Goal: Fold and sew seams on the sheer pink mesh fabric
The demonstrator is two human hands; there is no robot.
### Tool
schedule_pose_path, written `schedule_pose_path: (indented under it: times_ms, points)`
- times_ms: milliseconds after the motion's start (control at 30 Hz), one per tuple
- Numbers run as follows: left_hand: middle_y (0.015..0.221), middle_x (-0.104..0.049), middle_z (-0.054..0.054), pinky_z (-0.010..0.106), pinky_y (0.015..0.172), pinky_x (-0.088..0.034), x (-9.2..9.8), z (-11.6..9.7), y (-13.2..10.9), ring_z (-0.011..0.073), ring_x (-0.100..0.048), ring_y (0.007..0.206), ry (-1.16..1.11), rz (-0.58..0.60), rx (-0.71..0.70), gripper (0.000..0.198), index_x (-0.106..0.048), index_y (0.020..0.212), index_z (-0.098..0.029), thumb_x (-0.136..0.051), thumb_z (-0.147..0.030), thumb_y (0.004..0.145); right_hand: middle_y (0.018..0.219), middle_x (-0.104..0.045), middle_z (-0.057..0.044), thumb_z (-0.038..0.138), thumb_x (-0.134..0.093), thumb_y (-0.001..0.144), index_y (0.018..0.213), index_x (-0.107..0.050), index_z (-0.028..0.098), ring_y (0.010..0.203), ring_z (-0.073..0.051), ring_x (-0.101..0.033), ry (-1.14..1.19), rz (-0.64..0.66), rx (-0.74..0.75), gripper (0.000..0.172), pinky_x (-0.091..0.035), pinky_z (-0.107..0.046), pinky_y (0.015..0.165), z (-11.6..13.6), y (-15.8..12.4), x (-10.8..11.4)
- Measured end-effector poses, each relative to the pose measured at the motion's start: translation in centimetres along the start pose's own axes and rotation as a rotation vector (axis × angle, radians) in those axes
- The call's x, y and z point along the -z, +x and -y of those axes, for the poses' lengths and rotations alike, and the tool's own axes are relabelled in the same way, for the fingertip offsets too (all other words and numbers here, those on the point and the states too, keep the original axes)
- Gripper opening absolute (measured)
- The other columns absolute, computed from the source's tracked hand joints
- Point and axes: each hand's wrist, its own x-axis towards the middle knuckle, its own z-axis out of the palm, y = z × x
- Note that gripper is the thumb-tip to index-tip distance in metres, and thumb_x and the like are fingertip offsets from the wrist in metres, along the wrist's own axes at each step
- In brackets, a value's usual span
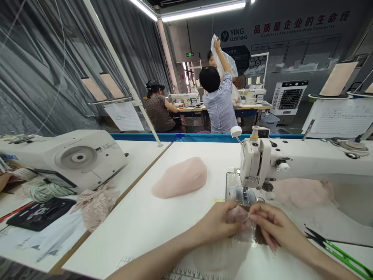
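Note:
My left hand (218, 223) and my right hand (273, 225) pinch a small sheer pink fabric piece (239, 216) between their fingertips, just in front of the needle area of a white sewing machine (291, 163). More of the pale fabric (221, 252) trails down onto the white table (140, 221) under my wrists. A folded pink pad (180, 178) lies on the table to the left of the machine. Another pink piece (303, 192) sits under the machine's arm on the right.
Green-handled snips (335, 249) lie at the right edge. A second white machine (67, 157), a lace bundle (97, 204) and a dark tray (40, 214) occupy the left table. Two people (218, 99) work at machines beyond a blue divider (204, 137).

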Motion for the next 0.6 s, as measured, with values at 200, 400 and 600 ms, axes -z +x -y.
schedule_pose_path:
  times_ms: [200,400,600]
  points:
    - [0.080,-0.059,-0.001,0.022,0.065,-0.039,-0.3,0.1,-0.1,0.0148,-0.053,0.075,-0.065,-0.004,-0.006,0.017,-0.062,0.087,-0.016,-0.067,-0.024,0.074,0.051,-0.053,0.005,0.056,-0.056,0.085,0.090,-0.049,0.018,0.041,-0.010,-0.051,0.196,0.047,-0.118,0.039,-0.035,-0.019,0.042,0.5,0.0,0.1]
    - [0.077,-0.060,0.000,0.021,0.061,-0.039,-0.8,0.5,0.1,0.0149,-0.054,0.072,-0.121,-0.088,0.000,0.014,-0.061,0.078,-0.014,-0.067,-0.021,0.068,0.070,-0.054,0.004,0.034,-0.072,0.074,0.085,-0.052,0.018,0.049,-0.006,-0.045,0.067,0.056,-0.060,0.029,-0.036,-0.018,0.044,0.5,0.0,-0.8]
    - [0.072,-0.058,-0.002,0.019,0.060,-0.039,-0.3,0.8,0.3,0.0114,-0.052,0.066,-0.212,-0.087,0.025,0.009,-0.061,0.077,-0.014,-0.064,-0.017,0.069,0.063,-0.053,0.005,0.043,-0.065,0.078,0.083,-0.051,0.017,0.034,-0.004,-0.042,-0.015,0.047,-0.140,0.030,-0.025,-0.017,0.035,-0.1,0.1,0.4]
